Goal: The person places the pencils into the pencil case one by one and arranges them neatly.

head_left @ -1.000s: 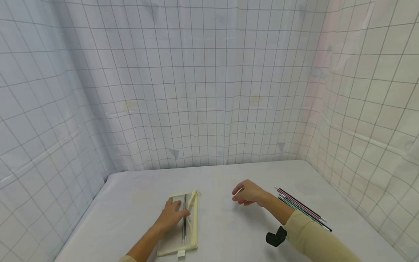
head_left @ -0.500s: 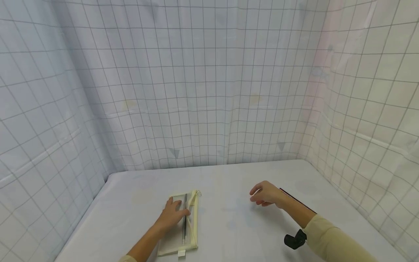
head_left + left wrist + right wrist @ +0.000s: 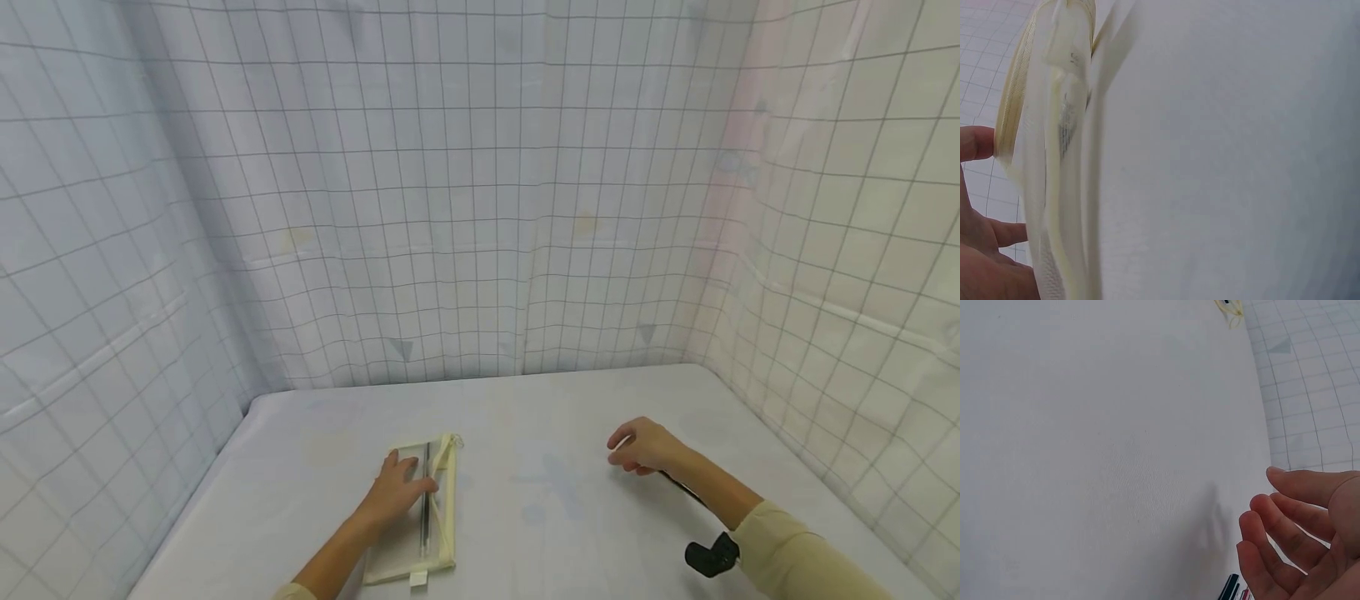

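Note:
A translucent zip pouch (image 3: 448,533) with pale yellow edging lies flat on the left half of the table. My left hand (image 3: 395,492) rests on it with fingers spread, and a dark slim pen (image 3: 425,525) shows through the clear side. The pouch's zip edge (image 3: 1015,94) stands beside the fingertips in the left wrist view. Over the right side, my right hand (image 3: 642,446) hovers with loosely bent fingers and nothing between them. Below its forearm a dark pen (image 3: 684,488) peeks out; the right wrist view shows a black pen (image 3: 1229,587) and a pink one (image 3: 1245,594).
A white table (image 3: 525,433) carries everything, enclosed by grid-patterned white curtains (image 3: 480,208) at the back and both sides. A black wrist camera (image 3: 711,556) hangs at the right sleeve (image 3: 802,554). The forearm covers most of the pens.
My right hand has moved rightward across the table toward the pens, its forearm now covering most of them. The left hand has stayed on the pouch.

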Demonstrator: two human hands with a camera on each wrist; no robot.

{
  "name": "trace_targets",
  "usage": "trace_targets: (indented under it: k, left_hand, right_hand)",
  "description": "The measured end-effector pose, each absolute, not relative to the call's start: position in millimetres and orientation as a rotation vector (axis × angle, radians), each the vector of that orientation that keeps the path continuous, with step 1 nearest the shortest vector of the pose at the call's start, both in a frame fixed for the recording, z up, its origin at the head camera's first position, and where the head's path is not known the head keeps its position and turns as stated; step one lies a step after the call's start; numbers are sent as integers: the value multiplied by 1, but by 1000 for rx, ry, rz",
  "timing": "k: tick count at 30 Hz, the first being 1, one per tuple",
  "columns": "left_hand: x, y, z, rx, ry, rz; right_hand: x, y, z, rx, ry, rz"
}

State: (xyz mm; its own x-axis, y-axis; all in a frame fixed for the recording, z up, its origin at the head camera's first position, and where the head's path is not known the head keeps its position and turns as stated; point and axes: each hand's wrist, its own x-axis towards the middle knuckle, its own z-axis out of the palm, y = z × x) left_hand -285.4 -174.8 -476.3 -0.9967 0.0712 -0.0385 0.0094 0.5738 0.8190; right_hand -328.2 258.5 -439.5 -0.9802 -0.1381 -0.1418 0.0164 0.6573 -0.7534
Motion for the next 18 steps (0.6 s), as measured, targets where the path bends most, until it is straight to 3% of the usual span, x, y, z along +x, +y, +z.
trace_targets:
  k: [18]
  left_hand:
    - [-277, -169, -475, 44, 2735, 1423]
  right_hand:
    - [-314, 316, -449, -92, 2789, -1171]
